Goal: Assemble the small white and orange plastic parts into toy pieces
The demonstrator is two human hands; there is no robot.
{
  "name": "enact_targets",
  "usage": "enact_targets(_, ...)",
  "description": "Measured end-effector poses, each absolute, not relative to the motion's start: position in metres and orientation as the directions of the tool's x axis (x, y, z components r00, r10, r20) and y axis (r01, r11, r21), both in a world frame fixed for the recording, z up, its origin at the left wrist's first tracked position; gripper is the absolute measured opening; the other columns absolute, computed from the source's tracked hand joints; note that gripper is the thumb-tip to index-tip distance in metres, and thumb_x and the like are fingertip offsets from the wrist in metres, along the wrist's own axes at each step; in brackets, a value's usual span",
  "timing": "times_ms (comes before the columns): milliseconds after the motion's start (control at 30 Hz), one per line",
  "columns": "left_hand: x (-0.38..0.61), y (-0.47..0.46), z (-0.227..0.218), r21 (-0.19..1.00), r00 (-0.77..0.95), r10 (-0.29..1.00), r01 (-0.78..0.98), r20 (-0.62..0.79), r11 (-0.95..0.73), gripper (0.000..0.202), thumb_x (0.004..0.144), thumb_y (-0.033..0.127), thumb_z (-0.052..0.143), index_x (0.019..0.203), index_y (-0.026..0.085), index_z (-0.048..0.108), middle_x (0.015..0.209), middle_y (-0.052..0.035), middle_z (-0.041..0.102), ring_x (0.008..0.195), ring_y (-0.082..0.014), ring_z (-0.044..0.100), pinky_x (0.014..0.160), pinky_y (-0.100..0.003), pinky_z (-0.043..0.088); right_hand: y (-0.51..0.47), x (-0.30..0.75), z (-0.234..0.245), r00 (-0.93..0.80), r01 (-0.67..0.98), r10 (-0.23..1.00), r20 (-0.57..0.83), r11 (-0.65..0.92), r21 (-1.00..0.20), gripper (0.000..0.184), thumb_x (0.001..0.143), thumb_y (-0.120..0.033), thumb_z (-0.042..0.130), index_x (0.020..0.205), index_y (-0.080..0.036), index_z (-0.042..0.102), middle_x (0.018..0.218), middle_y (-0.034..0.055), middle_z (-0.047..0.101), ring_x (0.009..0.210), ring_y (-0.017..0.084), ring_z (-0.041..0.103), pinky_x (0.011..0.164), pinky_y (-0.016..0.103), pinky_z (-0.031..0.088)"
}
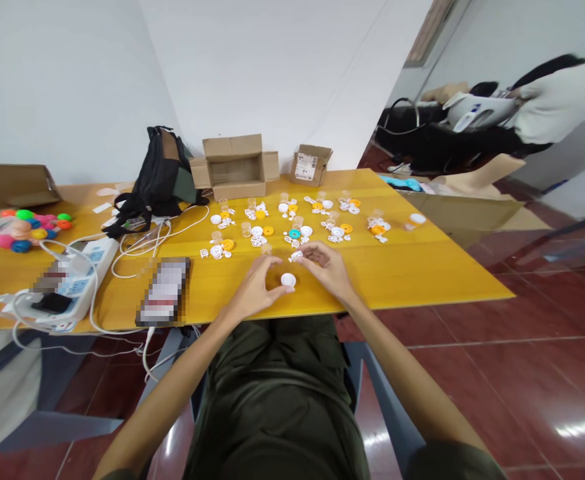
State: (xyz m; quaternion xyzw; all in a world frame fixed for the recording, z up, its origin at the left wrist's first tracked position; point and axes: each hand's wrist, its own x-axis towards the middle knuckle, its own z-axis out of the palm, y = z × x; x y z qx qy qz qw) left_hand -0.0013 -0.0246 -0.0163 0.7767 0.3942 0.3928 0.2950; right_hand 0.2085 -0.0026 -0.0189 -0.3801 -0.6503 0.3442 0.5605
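Note:
My left hand [254, 287] rests on the yellow table [422, 270], fingers curled beside a small white round cap [288, 280] that lies between both hands. My right hand [326, 265] is just right of the cap, its fingers pinched on small white perforated pieces [296, 255]. Just beyond the hands, several groups of small parts [292, 223] are spread in rows: white discs, orange and teal caps, clear little cups and white dotted pieces.
A phone [164, 291] lies left of my hands, beside a power strip [75, 280] with white cables. A black backpack [160, 175], open cardboard boxes [236, 167] and a colourful toy [20, 229] sit farther back. Another person [557, 100] leans over things at the right.

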Motion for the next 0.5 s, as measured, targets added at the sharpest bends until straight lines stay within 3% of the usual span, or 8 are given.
enact_targets(100,0.004,-0.027,-0.012,0.770,0.411,0.866,0.440,0.285,-0.462,0.040,0.074,0.029,0.086,0.106,0.023,0.063,0.114,-0.0057,0.067,0.113,-0.0279,0.062,0.101,-0.042,0.051,-0.011,0.214,-0.019,-0.094,0.128,0.907,0.411,0.420,-0.898,0.034,0.080,-0.056,0.080,0.088,-0.024,0.073,0.083,0.0024,0.076,0.078,0.019,0.073,0.076,0.033,0.062)
enact_targets(267,0.011,-0.027,-0.002,0.758,0.439,0.876,0.498,0.199,-0.421,0.027,0.076,0.024,0.083,0.092,0.022,0.062,0.103,-0.0034,0.065,0.105,-0.0261,0.060,0.099,-0.041,0.049,-0.022,0.216,-0.016,-0.150,0.158,0.915,0.375,0.397,-0.904,0.030,0.079,-0.053,0.080,0.088,-0.024,0.076,0.085,0.0032,0.079,0.078,0.020,0.074,0.078,0.035,0.062)
enact_targets(500,0.013,-0.025,-0.003,0.762,0.448,0.873,0.492,0.192,-0.420,0.021,0.076,0.019,0.080,0.087,0.021,0.063,0.097,-0.0033,0.066,0.100,-0.0253,0.061,0.096,-0.040,0.049,-0.026,0.215,-0.010,-0.293,0.253,0.845,0.448,0.520,-0.816,0.022,0.089,-0.046,0.073,0.088,-0.025,0.080,0.088,0.0057,0.081,0.080,0.022,0.075,0.076,0.036,0.061)
